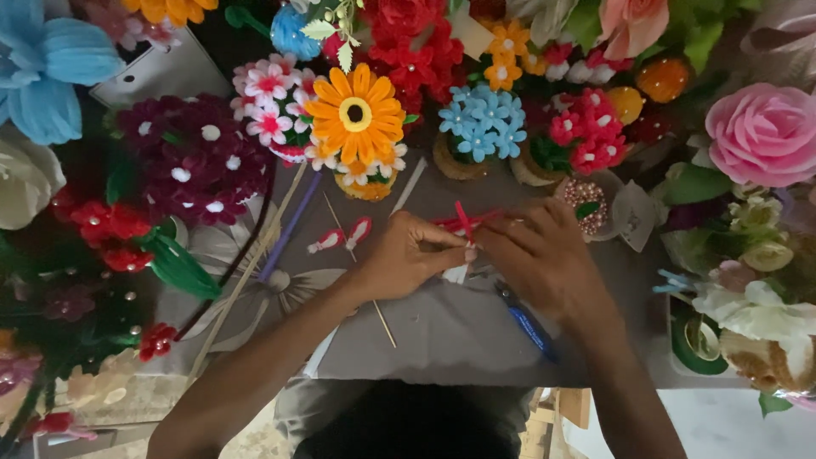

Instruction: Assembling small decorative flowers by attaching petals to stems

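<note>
Nearest me on the grey table [442, 340], blue-handled pliers [525, 325] lie under my right wrist. Just beyond, my left hand [406, 257] and right hand [544, 255] meet, fingers pinched shut on crossed red pipe cleaners [463, 221]. Left lie two red-and-white petals [342, 236]. Farthest, an orange sunflower [355, 114] and blue flowers [483, 121] stand.

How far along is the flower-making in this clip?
Done: two red-and-white petal pieces lie finished on the grey work surface. In hand: the left hand and right hand pinch crossed red stems together between them. Left: thin wooden sticks and blue-handled pliers lie untouched, and the red piece is not yet a flower like the potted ones behind.
</note>
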